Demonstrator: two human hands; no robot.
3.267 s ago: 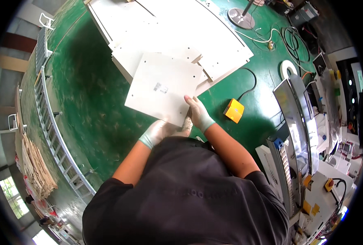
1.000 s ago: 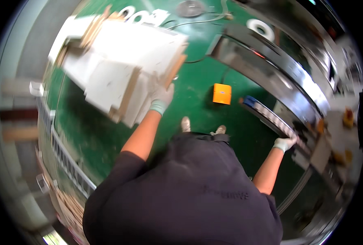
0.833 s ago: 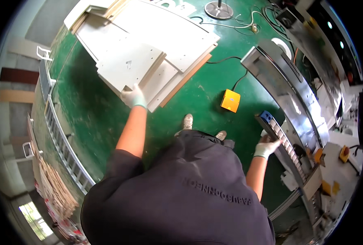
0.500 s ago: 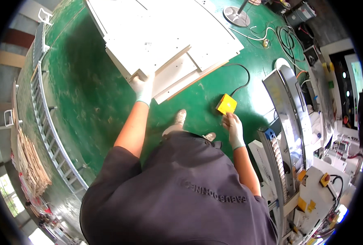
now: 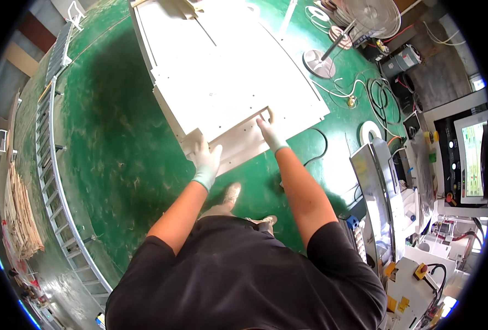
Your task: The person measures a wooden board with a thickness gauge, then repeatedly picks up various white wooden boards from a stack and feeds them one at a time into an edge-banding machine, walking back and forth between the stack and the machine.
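Note:
A stack of large white panels (image 5: 211, 66) with small dark holes lies in front of me. My left hand (image 5: 206, 159), in a pale glove, grips the near left corner of the upper panel, thumb spread to the right. At that panel's near right corner, my right hand (image 5: 271, 135), gloved too, has its fingers closed over the edge. A lower white panel (image 5: 238, 148) shows between the two hands. The undersides of the fingers are hidden.
A black cable (image 5: 325, 146) runs along the green floor behind my right forearm. A stand fan (image 5: 320, 63) and coiled cables (image 5: 384, 99) are at the far right. Machinery with a curved metal cover (image 5: 378, 192) stands to my right, and a metal ladder (image 5: 51, 165) lies left.
My right hand has let go of the yellow box, now out of sight, and moved up onto the panel's right corner. My left hand stays at the left corner. The stack appears lower in view.

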